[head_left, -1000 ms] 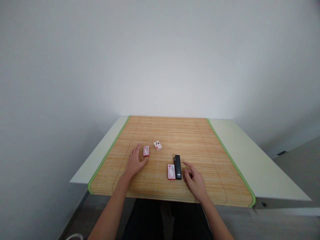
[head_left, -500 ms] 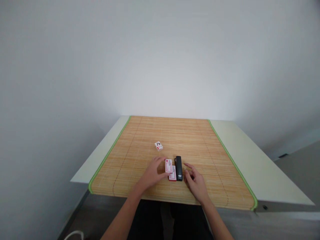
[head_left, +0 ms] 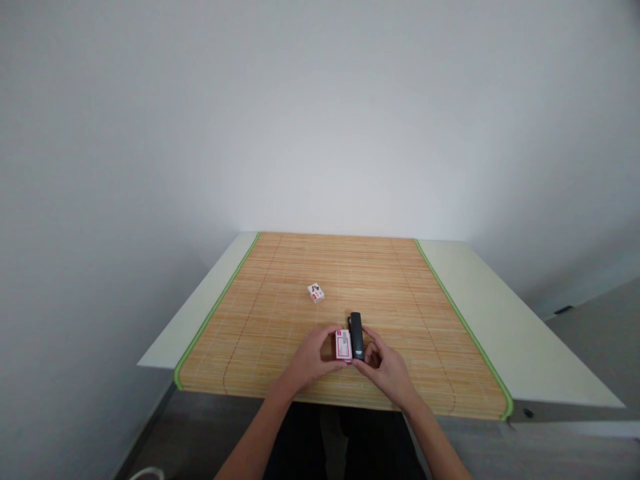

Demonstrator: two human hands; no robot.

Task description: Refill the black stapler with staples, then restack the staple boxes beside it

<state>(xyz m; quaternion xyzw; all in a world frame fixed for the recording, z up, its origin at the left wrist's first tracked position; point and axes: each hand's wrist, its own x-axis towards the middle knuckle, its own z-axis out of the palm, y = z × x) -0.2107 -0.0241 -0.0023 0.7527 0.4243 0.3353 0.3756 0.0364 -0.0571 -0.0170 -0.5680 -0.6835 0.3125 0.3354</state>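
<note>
Both hands (head_left: 310, 360) (head_left: 387, 365) touch the red-white box (head_left: 343, 345) beside the stapler (head_left: 356, 335).

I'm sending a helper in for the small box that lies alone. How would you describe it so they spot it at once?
Find the bamboo mat with green edges. Both hands meet at its near edge, around a black stapler and a red-and-white box. The lone box lies farther back and to the left, untouched, mostly white and turned askew.

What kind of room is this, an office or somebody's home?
Hard to say; probably a plain desk set against a bare white wall. A bamboo mat covers the table, and a black stapler with small boxes suggests office work.
</note>
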